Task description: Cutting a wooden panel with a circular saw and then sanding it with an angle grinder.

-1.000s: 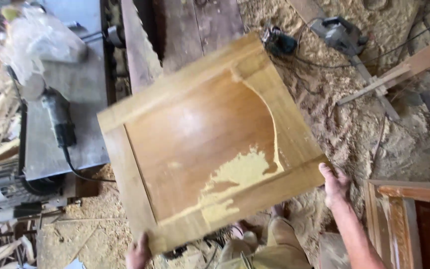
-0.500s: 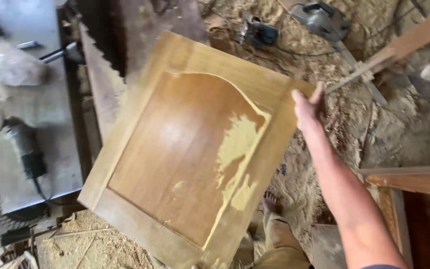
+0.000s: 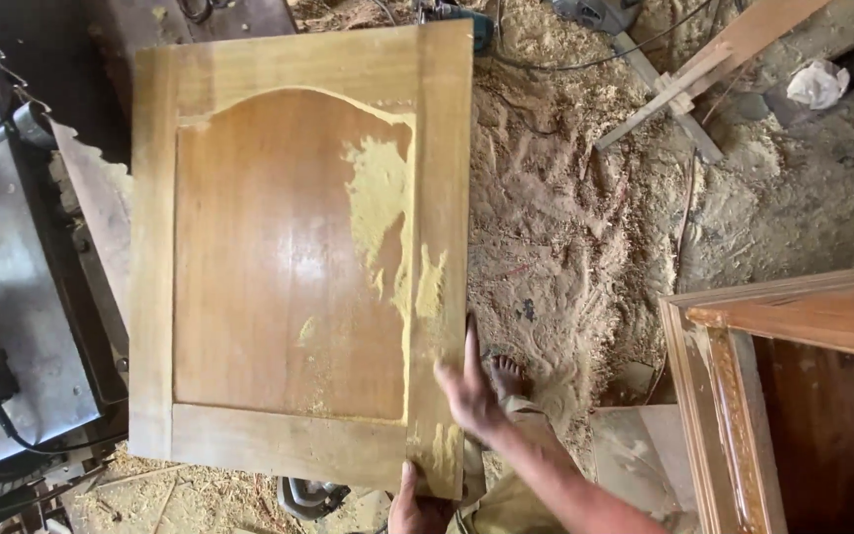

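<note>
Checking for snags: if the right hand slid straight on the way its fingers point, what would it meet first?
The right hand points up the wooden door panel along its right rail. It would likely meet only sawdust patches there; depth is unclear.

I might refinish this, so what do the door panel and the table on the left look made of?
The door panel looks like wood: visible grain, a glossy brown varnished centre, paler frame, yellow sawdust on it. The table looks like bare grey metal, dull and scuffed.

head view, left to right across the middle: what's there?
Grey metal machine table → wooden door panel → right hand on the panel's right edge → sawdust-covered floor → wooden frame.
</note>
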